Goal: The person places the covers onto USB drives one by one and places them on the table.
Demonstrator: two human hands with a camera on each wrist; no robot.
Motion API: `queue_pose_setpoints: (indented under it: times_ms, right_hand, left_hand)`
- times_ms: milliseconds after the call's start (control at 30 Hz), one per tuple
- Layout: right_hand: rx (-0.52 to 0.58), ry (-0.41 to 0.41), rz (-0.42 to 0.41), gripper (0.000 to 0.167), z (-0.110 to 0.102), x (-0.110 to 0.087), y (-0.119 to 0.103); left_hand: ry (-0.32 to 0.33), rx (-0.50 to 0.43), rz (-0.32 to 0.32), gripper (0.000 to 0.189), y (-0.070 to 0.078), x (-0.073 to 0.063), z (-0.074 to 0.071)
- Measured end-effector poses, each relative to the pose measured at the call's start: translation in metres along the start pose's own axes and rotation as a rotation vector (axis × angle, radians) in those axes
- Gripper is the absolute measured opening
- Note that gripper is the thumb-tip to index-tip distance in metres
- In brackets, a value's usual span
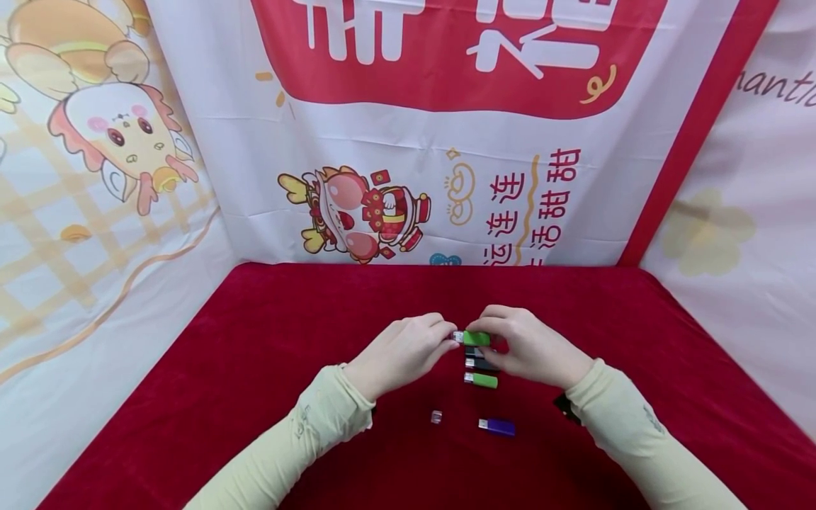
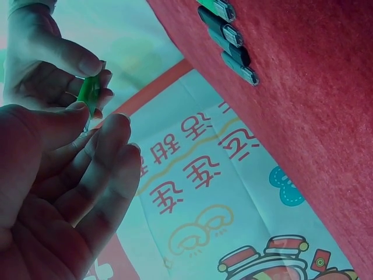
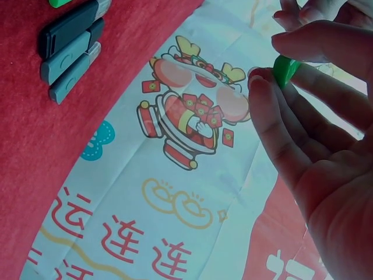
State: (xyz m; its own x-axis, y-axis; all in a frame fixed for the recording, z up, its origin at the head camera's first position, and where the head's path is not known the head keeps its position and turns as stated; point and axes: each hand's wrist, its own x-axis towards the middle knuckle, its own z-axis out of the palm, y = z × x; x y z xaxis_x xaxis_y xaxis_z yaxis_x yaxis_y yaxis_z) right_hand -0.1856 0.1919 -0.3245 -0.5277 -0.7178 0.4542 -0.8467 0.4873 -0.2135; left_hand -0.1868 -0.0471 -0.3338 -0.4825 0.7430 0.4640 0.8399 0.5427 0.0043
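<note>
Both hands are at a green USB stick [image 1: 477,338] held above the red cloth. My right hand [image 1: 532,350] pinches its green body between thumb and fingers. At the stick's other end, my left hand [image 1: 408,347] pinches the clear cap [image 1: 457,336]. In the left wrist view, the green stick [image 2: 89,91] spans between both sets of fingertips. In the right wrist view, just a green piece [image 3: 285,71] shows between the right hand's thumb and fingers. Below the right hand lie dark USB sticks [image 1: 482,364], partly hidden by it, and another green USB stick [image 1: 484,381] with a clear cap.
Nearer me on the red cloth [image 1: 357,453] lie a purple USB stick [image 1: 500,427] with its metal plug bare and a loose clear cap [image 1: 436,416]. Several capped sticks form a row; a grey one [image 3: 67,61] shows in the right wrist view. Printed fabric walls [image 1: 382,134] enclose the table.
</note>
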Motion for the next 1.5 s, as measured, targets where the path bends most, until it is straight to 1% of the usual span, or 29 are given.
queue_pose_setpoints:
  times_ms: [133, 300, 533, 767, 1000, 1200, 1367, 1500]
  right_hand:
    - [0.003, 0.0, -0.003, 0.034, -0.0003, 0.0008, -0.0005]
    - [0.012, 0.015, 0.005, 0.035, 0.0001, 0.0019, -0.0005]
    - [0.023, 0.034, -0.015, 0.03, 0.0015, 0.0017, 0.0018]
    - [0.015, 0.036, -0.032, 0.03, -0.0004, -0.0002, -0.0002]
    - [0.001, 0.036, -0.046, 0.03, -0.0004, -0.0004, -0.0013]
    - [0.004, 0.045, -0.065, 0.028, 0.0012, 0.0, -0.0012]
    - [0.011, 0.063, -0.076, 0.029, 0.0015, -0.0005, -0.0016]
    - [0.02, 0.036, -0.074, 0.029, 0.0008, -0.0002, -0.0008]
  left_hand:
    - [-0.008, -0.001, -0.005, 0.022, 0.0002, 0.0001, -0.0001]
    - [0.016, 0.014, 0.008, 0.021, 0.0, -0.0001, 0.0003]
    - [0.031, 0.01, 0.029, 0.02, 0.0004, 0.0002, 0.0]
    - [0.02, 0.004, 0.048, 0.02, 0.0004, 0.0002, 0.0013]
    - [0.011, 0.013, 0.059, 0.02, 0.0021, 0.0003, -0.0009]
    - [0.005, 0.031, 0.076, 0.017, 0.0019, 0.0008, 0.0002]
    - [-0.005, 0.026, 0.076, 0.017, 0.0031, 0.0013, -0.0006]
    - [-0.024, 0.021, 0.063, 0.017, 0.0049, 0.0007, -0.0023]
